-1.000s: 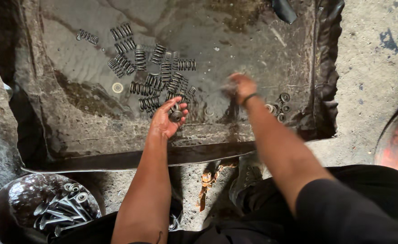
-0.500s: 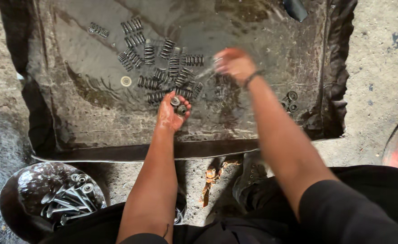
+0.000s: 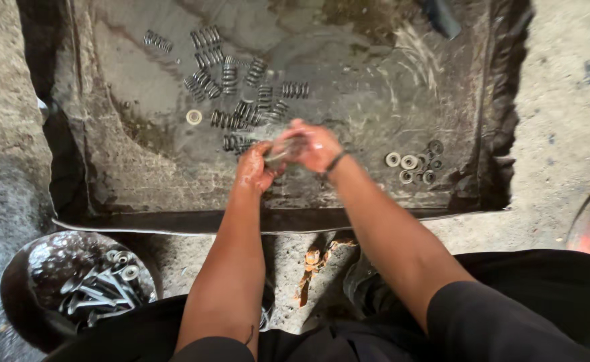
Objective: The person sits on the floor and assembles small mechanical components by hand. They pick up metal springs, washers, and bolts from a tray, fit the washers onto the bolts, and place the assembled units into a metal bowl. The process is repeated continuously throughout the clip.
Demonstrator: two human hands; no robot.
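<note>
A small, wet, greyish metal part [image 3: 283,153], blurred, was held over the near middle of the shallow tray [image 3: 141,194]. It was pinched between the fingers of the left hand [image 3: 254,167] and right hand [image 3: 315,144]. Coil springs [image 3: 241,94] were scattered just beyond.

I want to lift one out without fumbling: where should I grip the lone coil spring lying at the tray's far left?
Probably pinch the lone coil spring across its middle coils from above. It lies flat on its side, apart from the other springs, so both long sides look free.
</note>
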